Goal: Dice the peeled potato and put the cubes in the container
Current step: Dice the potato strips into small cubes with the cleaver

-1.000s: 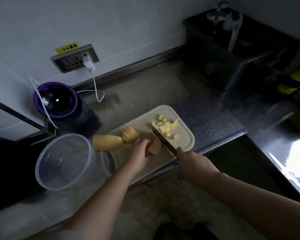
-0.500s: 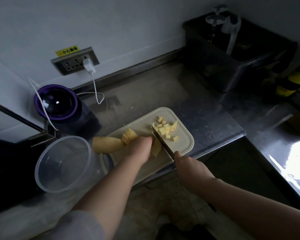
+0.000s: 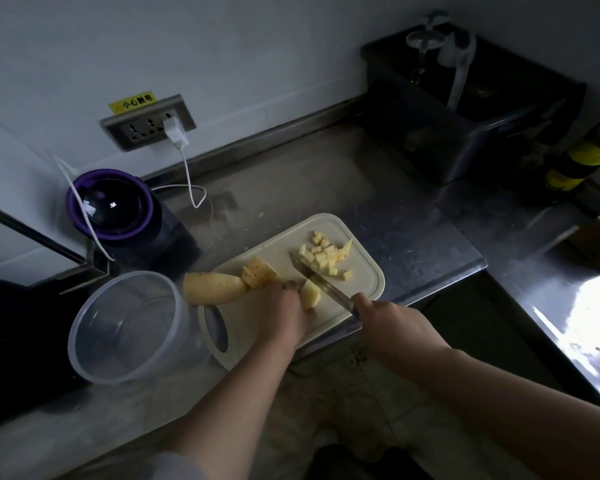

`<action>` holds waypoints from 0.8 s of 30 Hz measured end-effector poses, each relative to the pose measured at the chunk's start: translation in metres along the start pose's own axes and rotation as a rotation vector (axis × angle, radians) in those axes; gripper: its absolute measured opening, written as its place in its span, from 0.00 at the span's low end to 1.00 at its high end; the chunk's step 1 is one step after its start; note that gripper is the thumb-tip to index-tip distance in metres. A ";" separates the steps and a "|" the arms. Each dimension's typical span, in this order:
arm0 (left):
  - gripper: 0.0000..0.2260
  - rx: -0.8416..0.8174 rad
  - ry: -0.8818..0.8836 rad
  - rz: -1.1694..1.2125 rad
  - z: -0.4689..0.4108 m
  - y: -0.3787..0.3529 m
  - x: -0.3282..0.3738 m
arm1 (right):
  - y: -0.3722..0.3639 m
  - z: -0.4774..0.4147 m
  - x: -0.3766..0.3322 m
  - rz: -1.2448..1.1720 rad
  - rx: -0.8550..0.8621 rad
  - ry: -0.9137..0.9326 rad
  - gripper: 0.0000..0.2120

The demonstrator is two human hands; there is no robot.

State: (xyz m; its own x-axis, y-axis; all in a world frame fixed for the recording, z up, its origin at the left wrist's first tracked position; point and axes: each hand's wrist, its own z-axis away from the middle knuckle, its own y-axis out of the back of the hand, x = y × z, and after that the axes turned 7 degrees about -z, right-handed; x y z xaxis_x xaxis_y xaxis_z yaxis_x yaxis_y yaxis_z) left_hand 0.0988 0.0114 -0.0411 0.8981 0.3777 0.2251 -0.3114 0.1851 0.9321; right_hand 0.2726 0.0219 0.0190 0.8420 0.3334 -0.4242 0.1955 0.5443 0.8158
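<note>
Because the knife (image 3: 321, 284), gripped in the right hand (image 3: 392, 323), rests on the small potato piece (image 3: 310, 295) right against the left hand (image 3: 284, 306), whose curled fingers pin that piece to the cutting board (image 3: 368, 271), a slip could nick them. Cut cubes (image 3: 326, 256) lie beyond the blade; the container (image 3: 129, 327) stands empty, left of the board

Potato half (image 3: 213, 288) lies between cubes (image 3: 324, 256) and container (image 3: 125, 341).

Scene was dimly lit; glare was thrown on the steel counter (image 3: 582, 306) at right; edges were bowed by wide-angle distortion.
</note>
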 end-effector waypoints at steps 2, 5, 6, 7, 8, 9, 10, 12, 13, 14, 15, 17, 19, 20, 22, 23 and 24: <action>0.18 0.043 0.032 0.020 0.002 -0.002 -0.002 | 0.001 0.000 0.001 0.013 -0.005 0.014 0.18; 0.16 0.059 0.048 0.031 0.004 -0.003 0.000 | -0.001 0.001 0.001 0.000 -0.009 0.023 0.19; 0.16 0.069 0.048 0.033 0.004 -0.003 0.001 | -0.001 0.001 0.001 -0.005 -0.009 0.027 0.19; 0.16 0.080 0.050 0.037 0.004 -0.003 0.001 | -0.002 0.002 0.000 -0.009 -0.008 0.033 0.19; 0.16 0.087 0.053 0.040 0.004 -0.003 0.002 | -0.002 0.002 -0.001 -0.010 -0.008 0.039 0.19; 0.17 0.086 0.057 0.044 0.004 -0.003 0.002 | -0.003 0.002 -0.002 -0.010 -0.009 0.041 0.20; 0.17 0.083 0.062 0.049 0.005 -0.003 0.003 | -0.003 0.002 -0.002 -0.012 -0.011 0.040 0.20; 0.19 0.081 0.061 0.056 0.005 -0.003 0.004 | -0.003 0.003 -0.003 -0.019 -0.022 0.037 0.20; 0.19 0.084 0.056 0.056 0.005 -0.004 0.005 | -0.003 0.003 -0.004 -0.019 -0.029 0.037 0.20; 0.18 0.090 0.054 0.048 0.005 -0.003 0.006 | -0.003 0.004 -0.004 -0.018 -0.037 0.037 0.20; 0.17 0.097 0.053 0.035 0.005 -0.003 0.006 | -0.003 0.003 -0.004 -0.021 -0.045 0.037 0.20; 0.16 0.104 0.061 0.012 0.004 -0.004 0.006 | -0.003 0.003 -0.004 -0.010 -0.065 0.046 0.21; 0.16 0.104 0.075 0.008 0.002 -0.005 0.007 | -0.003 0.002 -0.004 0.009 -0.081 0.063 0.22; 0.16 0.102 0.083 0.009 0.003 -0.005 0.007 | -0.003 0.001 -0.004 0.009 -0.086 0.070 0.22; 0.16 0.101 0.083 0.015 0.002 -0.007 0.006 | -0.004 -0.002 -0.004 -0.001 -0.101 0.075 0.22; 0.16 0.104 0.077 0.017 0.002 -0.008 0.006 | -0.005 -0.003 -0.004 -0.009 -0.114 0.067 0.22; 0.16 0.109 0.073 0.014 0.003 -0.009 0.005 | -0.005 -0.004 -0.005 -0.020 -0.129 0.053 0.21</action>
State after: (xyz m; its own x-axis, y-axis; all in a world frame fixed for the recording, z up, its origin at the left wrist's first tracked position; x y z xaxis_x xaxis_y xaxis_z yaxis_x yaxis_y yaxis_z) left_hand 0.1073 0.0094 -0.0474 0.8678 0.4452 0.2206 -0.2844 0.0809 0.9553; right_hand 0.2653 0.0210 0.0156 0.8102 0.3596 -0.4629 0.1429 0.6448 0.7509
